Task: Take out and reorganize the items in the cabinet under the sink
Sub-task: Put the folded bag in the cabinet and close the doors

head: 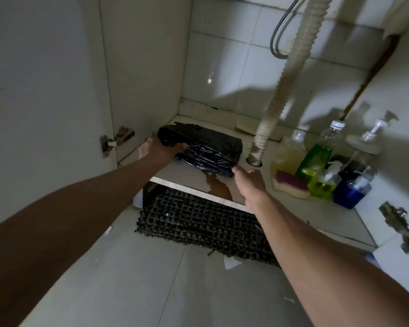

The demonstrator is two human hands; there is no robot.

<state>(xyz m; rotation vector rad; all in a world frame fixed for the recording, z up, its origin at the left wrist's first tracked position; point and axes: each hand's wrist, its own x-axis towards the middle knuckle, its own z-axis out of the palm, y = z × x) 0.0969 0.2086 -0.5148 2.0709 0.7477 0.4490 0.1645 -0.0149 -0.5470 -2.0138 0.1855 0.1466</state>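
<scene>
Your left hand (159, 147) is curled around the near-left end of the black plastic bundle (206, 149), thumb and fingers wrapped over the rolled edge, so that end is gripped. Your right hand (248, 179) sits at the bundle's near-right corner with the fingertips touching or just short of the plastic; the fingers look loosely extended, and no grip is made on that side. The bundle lies flat on the cabinet floor (300, 208), in the left half, just left of the corrugated drain hose (291, 74) where it enters the floor. Its long axis runs from the back-left corner toward the front-right, with the rolled, thicker end pointing at the left wall and the flatter end pointing toward your right hand. Judged from this, the step in hand is taking hold of the bundle for removal; the bottles (316, 159) and the sponge (291, 185) grouped at the right stand untouched. The next move calls for the right hand to close on its corner, then a level lift and a draw straight out toward you, keeping the right end clear of the hose. The plastic looks slack and glossy, so it may sag or slip if lifted by one end only. The peeled patch (219, 187) at the front lip could snag it.
</scene>
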